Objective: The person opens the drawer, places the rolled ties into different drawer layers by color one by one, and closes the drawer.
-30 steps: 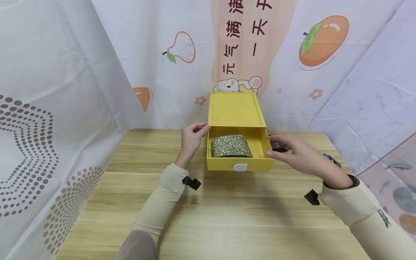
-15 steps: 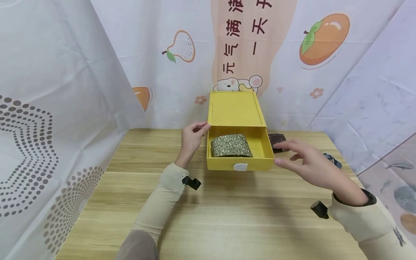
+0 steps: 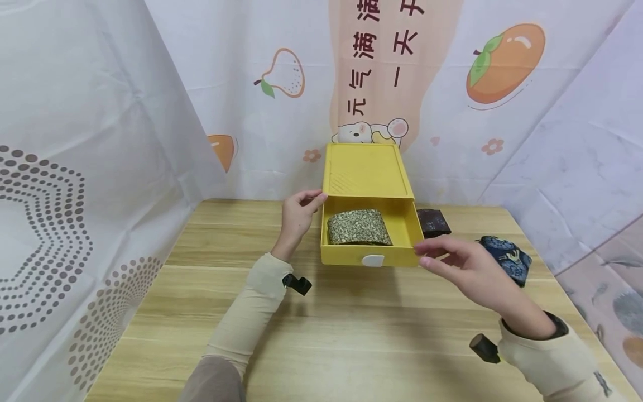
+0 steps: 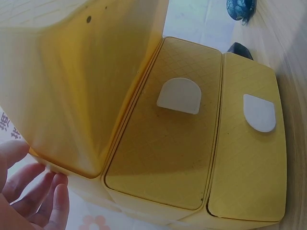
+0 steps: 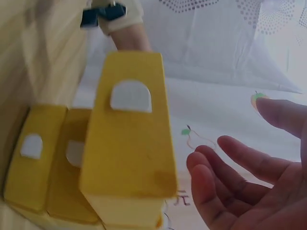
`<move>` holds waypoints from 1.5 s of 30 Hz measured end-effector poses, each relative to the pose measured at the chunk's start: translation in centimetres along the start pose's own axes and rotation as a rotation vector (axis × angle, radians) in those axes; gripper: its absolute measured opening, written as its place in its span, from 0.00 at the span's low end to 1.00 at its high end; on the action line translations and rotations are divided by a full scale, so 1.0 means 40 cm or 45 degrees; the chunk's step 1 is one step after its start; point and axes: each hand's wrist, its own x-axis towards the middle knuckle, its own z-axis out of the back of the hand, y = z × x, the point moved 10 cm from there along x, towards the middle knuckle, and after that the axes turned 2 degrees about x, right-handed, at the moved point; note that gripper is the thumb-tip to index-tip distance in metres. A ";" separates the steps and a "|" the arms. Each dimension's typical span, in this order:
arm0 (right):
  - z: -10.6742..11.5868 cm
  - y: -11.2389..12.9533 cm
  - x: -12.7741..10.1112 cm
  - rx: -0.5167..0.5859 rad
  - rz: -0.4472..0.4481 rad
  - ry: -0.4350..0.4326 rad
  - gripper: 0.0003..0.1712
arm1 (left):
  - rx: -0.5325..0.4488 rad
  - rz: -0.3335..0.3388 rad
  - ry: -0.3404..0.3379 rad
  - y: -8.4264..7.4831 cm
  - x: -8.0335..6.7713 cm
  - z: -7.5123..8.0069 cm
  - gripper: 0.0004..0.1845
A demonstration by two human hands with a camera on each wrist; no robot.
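A yellow cabinet (image 3: 369,170) stands at the back of the table, its top drawer (image 3: 373,255) pulled out. Inside that drawer lies a folded cloth piece with a speckled dark-and-cream pattern (image 3: 359,227). My left hand (image 3: 296,215) touches the cabinet's left side near its upper front corner; in the left wrist view the left fingers (image 4: 60,203) lie along that edge. My right hand (image 3: 464,265) is by the drawer's front right corner, fingers loosely bent and holding nothing. In the right wrist view a gap shows between the right fingers (image 5: 206,191) and the drawer front (image 5: 129,148).
Two lower drawers, a middle one (image 4: 163,129) and a bottom one (image 4: 249,153), are pushed in, each with a white tab. A dark patterned cloth piece (image 3: 433,222) lies right of the cabinet, and a blue patterned one (image 3: 507,258) farther right. A printed curtain hangs behind.
My right hand has come off the drawer's right side, moved right, then come back towards the front corner, lower down. The blue cloth piece shows more. Left hand and drawer stay put.
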 end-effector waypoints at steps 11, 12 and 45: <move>-0.147 -0.053 -0.001 0.479 -0.099 0.243 0.15 | -0.008 0.018 0.015 0.002 -0.004 0.001 0.15; -0.160 -0.059 -0.002 0.509 -0.115 0.269 0.16 | -0.011 0.017 0.018 0.002 -0.003 0.000 0.15; -0.356 -0.154 0.014 1.219 -0.640 0.129 0.24 | 0.010 0.002 0.021 0.000 -0.003 -0.001 0.15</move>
